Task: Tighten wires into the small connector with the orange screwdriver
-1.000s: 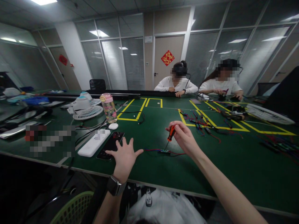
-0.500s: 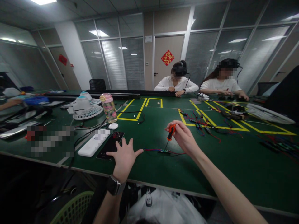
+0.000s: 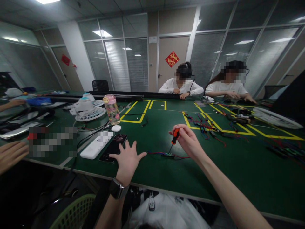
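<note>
My right hand (image 3: 188,138) is closed round the orange and black handle of a small screwdriver (image 3: 175,136). The shaft slants down, and its tip meets or hovers just over a small green circuit board (image 3: 168,155); contact is hard to tell. Red and blue wires run out from both ends of the board, which lies on the green table. With its fingers spread wide, my left hand (image 3: 128,160) is empty, beside and partly over a dark phone (image 3: 111,148). A watch is on that wrist.
Left of the phone are a white power bank (image 3: 96,145), a white earbud case (image 3: 116,128), a pink-lidded bottle (image 3: 111,109) and white fans (image 3: 89,111). Wired boards (image 3: 202,124) cluster at right among yellow tape. Another person's hand (image 3: 11,156) reaches in at left. Two people sit opposite.
Another person's hand has come in at the left edge. My own hands, the screwdriver and the circuit board stay practically where they were. The view has shifted slightly.
</note>
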Motion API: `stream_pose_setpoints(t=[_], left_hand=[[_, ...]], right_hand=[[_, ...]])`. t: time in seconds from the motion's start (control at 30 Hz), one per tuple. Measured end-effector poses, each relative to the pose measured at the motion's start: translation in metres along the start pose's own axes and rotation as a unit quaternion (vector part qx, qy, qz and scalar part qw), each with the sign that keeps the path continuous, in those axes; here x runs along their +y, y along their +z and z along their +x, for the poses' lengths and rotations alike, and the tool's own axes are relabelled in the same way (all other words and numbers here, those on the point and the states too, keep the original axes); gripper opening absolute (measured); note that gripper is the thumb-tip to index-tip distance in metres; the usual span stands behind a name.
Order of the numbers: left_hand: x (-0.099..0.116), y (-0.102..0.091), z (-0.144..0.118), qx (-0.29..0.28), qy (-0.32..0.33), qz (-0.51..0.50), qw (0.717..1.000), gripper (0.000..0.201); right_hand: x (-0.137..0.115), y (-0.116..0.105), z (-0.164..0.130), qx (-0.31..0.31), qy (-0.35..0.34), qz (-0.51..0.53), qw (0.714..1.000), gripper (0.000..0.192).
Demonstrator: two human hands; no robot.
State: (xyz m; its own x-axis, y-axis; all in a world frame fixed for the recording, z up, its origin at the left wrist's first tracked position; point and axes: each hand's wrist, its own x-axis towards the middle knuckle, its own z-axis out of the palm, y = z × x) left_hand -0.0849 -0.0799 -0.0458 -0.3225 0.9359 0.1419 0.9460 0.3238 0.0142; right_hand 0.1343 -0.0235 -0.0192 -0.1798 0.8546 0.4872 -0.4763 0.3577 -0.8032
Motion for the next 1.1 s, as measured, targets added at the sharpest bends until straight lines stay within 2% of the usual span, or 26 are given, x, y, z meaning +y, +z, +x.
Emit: stream_pose_setpoints(t=[0.17, 0.37, 0.5, 0.77, 1.1], left_hand=[[0.0005, -0.0029, 0.0004, -0.012, -0.008, -0.007, 1.000, 0.061], [0.0011, -0.0057, 0.0006, -0.032, -0.012, -0.017, 0.999, 0.062], [0.0001, -0.0026, 0.0016, -0.017, -0.008, -0.006, 1.000, 0.064], [-0.0009, -0.0001, 0.0015, -0.008, -0.006, -0.004, 1.000, 0.062], [0.0003, -0.0028, 0.0003, -0.014, -0.009, -0.001, 1.000, 0.065]], right_hand=[[-0.0028, 0.0029, -0.0005, -0.020, 0.008, 0.002, 1.000, 0.020], [-0.0003, 0.0017, -0.0011, -0.013, -0.009, -0.011, 1.000, 0.017], [0.0004, 0.0002, -0.0007, -0.001, -0.012, -0.025, 1.000, 0.017], [0.0000, 0.0013, -0.0006, -0.020, 0.003, 0.001, 1.000, 0.017], [-0.0010, 0.0015, -0.0011, -0.019, 0.004, -0.007, 1.000, 0.017]])
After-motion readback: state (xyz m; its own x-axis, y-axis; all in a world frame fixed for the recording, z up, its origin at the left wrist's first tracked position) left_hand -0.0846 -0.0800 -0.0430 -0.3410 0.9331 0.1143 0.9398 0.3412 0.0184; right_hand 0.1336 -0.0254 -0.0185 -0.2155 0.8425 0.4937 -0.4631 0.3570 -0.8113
